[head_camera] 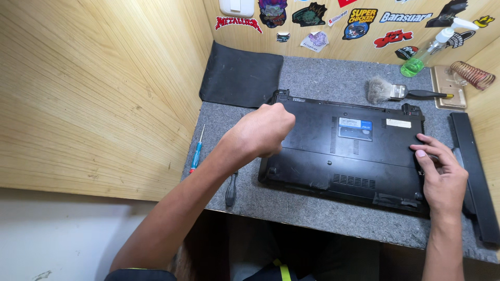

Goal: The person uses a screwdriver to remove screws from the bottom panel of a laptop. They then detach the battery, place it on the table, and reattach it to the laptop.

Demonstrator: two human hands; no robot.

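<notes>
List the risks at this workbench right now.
1. The black-handled screwdriver lies at the mat's front edge beside the left hand's forearm; a nudge could knock it off.
2. The right hand rests at the upturned laptop's edge, close to the long black bar, which it might bump.

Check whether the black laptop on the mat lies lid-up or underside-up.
Underside-up: the laptop shows vent slots, a label and screw holes. The left hand rests on its left end, the right hand on its right edge.
</notes>
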